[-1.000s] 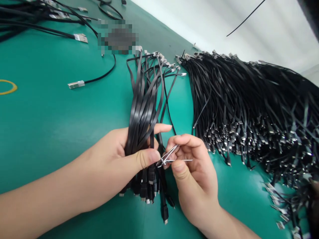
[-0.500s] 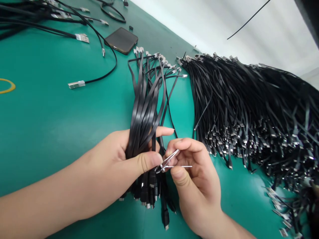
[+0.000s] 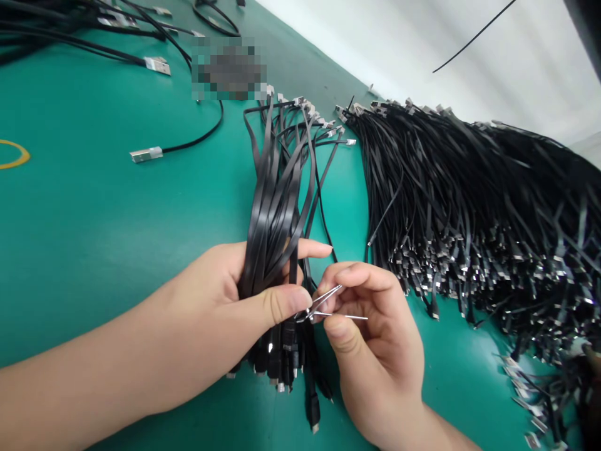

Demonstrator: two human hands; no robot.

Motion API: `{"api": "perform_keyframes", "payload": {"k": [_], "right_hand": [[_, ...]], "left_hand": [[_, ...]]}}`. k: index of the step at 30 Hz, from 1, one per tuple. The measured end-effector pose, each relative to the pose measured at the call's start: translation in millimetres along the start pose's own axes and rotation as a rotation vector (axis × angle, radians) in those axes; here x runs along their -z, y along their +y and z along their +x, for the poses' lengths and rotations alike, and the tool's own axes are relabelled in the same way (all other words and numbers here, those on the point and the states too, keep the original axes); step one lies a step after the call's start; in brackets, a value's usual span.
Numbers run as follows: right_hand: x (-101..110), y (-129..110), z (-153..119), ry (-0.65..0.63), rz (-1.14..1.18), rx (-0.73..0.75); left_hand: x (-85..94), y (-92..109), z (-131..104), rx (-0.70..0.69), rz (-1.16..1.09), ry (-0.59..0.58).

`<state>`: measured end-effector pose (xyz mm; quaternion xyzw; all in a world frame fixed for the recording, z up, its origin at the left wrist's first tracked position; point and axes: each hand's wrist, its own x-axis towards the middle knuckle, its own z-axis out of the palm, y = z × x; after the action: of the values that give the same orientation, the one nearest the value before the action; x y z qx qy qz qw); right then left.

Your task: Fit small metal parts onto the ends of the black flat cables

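Note:
My left hand [image 3: 230, 297] is wrapped round a bundle of flat black USB cables [image 3: 270, 219], with its thumb across the front and its index finger stretched out to the right. The cables' silvery plugs fan out at the far end, and their smaller black connectors [image 3: 282, 363] hang below the hand. Beside the bundle, my right hand [image 3: 375, 338] pinches a thin silvery wire tie [image 3: 323, 307] between thumb and fingers. The wire is bent and crossed close to the left thumb tip. Whether it runs all the way round the cables is hidden.
A large heap of black cables [image 3: 451, 188] lies to the right on the green table [image 3: 117, 250]. More cables [image 3: 70, 34] lie at the far left, one ending in a loose USB plug [image 3: 146, 155]. A yellow ring [image 3: 16, 153] is at the left edge. A dark pixelated patch [image 3: 230, 69] sits behind the bundle.
My right hand and the wire have shifted slightly to the right. The left hand keeps its grip on the cables. The dark phone behind the bundle now shows only as a pixelated patch.

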<state>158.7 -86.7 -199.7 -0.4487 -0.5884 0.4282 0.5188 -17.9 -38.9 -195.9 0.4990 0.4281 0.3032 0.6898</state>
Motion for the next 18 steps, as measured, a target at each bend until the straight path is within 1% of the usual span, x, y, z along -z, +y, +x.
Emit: {"api": "perform_keyframes", "payload": {"k": [9,18], "right_hand": [[0.0,-1.3,-0.2,-0.004,-0.023,0.006],[0.4,-1.8,0.7,0.004,-0.022,0.001]], "left_hand": [[-0.6,0.5,0.5,-0.045,0.045,0.027],[0.0,-0.8,-0.5,-0.056,0.044,0.031]]}}
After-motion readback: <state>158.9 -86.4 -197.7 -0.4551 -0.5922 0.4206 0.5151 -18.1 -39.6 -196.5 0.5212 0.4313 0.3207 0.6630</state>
